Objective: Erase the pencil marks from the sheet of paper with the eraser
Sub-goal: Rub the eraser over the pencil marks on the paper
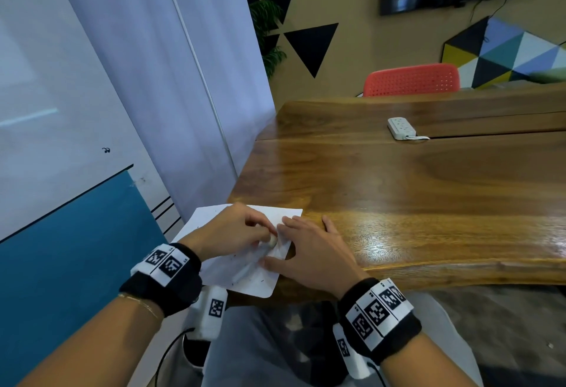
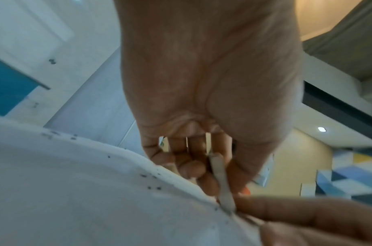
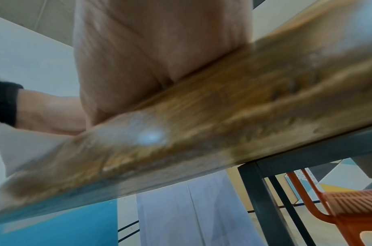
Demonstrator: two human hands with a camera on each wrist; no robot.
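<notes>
A white sheet of paper (image 1: 245, 276) lies at the near left corner of the wooden table (image 1: 398, 190), dotted with dark crumbs. My left hand (image 1: 235, 230) pinches a small pale eraser (image 1: 271, 242) and presses its tip on the sheet. In the left wrist view the eraser (image 2: 220, 179) sits between thumb and curled fingers, touching the paper (image 2: 86, 191). My right hand (image 1: 309, 249) lies flat with spread fingers on the sheet's right edge and the table beside the eraser. The right wrist view shows only the heel of that hand (image 3: 159, 50) on the table edge (image 3: 201, 124).
A white power strip (image 1: 401, 128) lies far back on the table. A red chair (image 1: 412, 79) stands behind the table. White panels and a blue board (image 1: 61, 264) close off the left side. My lap is under the table's near edge.
</notes>
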